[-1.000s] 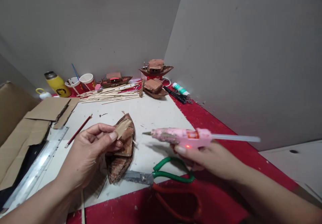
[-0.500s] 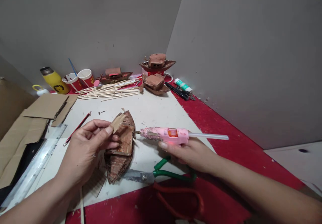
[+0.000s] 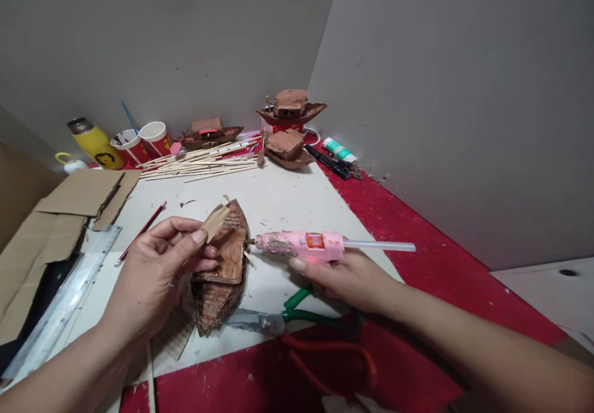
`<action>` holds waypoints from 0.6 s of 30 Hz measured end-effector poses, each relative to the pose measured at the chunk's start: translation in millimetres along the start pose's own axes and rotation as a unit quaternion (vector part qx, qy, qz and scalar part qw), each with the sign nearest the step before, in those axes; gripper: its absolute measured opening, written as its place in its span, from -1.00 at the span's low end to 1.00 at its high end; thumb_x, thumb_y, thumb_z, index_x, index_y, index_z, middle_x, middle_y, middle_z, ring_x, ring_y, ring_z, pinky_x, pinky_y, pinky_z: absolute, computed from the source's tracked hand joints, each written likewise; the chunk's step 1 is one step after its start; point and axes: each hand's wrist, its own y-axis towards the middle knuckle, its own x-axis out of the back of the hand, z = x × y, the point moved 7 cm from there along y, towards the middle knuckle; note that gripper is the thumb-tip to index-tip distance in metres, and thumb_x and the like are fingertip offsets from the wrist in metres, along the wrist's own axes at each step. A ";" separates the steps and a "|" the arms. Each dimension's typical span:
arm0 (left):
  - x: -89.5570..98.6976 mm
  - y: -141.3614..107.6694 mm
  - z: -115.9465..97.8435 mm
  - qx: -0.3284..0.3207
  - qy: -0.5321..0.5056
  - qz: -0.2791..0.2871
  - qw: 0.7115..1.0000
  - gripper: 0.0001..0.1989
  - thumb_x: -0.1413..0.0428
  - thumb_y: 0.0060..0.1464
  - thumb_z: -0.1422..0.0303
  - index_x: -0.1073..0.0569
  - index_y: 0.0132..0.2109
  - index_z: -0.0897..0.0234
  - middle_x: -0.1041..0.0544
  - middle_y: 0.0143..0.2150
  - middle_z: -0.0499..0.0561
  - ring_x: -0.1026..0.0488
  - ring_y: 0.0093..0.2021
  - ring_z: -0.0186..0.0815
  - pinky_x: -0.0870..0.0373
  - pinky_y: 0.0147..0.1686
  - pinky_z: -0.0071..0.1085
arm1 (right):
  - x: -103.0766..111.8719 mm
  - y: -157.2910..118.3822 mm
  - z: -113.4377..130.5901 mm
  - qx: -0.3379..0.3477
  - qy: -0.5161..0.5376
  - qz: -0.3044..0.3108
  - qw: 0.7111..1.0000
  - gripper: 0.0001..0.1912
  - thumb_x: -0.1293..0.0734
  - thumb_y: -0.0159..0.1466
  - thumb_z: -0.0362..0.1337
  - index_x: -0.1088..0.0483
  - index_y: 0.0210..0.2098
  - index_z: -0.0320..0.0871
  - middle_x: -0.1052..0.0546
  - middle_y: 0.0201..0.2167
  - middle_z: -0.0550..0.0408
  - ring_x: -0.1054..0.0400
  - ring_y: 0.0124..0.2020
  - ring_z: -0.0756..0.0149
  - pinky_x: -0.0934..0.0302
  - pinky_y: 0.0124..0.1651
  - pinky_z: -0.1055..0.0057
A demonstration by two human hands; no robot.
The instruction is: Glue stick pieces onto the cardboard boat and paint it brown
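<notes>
A: Which step in hand?

B: On the red table point(image 3: 417, 295), over the white sheet point(image 3: 297, 196), apparently gluing, to judge from the pose.

A: And the model boat point(image 3: 218, 308)?

B: Flat on the sheet, below and just right of the left grip, bow and stern pointing away from and toward the body. Scissors point(image 3: 320, 322) nearer the body than the right grip.

A: What to ask of the next move?

B: Probably a steady bead along the right side of the boat's middle, with left fingers clear of the heat. Then, perhaps, careful lining-up of the strip before pressing.

A: And the pose?

B: Forearms slanting in from both lower corners. Right hand point(image 3: 357, 280) wrapped round the handle of the pink glue gun point(image 3: 297, 246), thumb low along its side, trigger finger impossible to see. Gun nearly level, pointing left, with the glue stick point(image 3: 380, 246) jutting out behind, to the right.

A: And on the left?

B: Left hand point(image 3: 153, 264) pinching a strip of cardboard point(image 3: 216, 222) between thumb and forefinger, lower fingers curled over the boat; contact with it hard to tell.

A: Smallest detail?

B: Nozzle point(image 3: 250, 241), left of the right grip, at the boat's edge. Touching or just beside? Too small to tell.
</notes>
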 end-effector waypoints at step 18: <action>-0.4 -0.9 -1.7 0.004 -0.001 -0.004 1.000 -0.72 -0.43 -0.17 0.34 -0.52 -0.31 0.29 -0.56 -0.48 -0.11 -0.58 -0.47 -0.34 -0.61 -0.45 -0.48 | -7.2 -3.1 23.8 0.059 -0.004 0.067 0.996 -0.59 -0.25 0.31 -0.08 -0.54 0.07 0.00 -0.62 0.02 0.18 -0.47 0.13 0.11 -0.33 0.24 0.20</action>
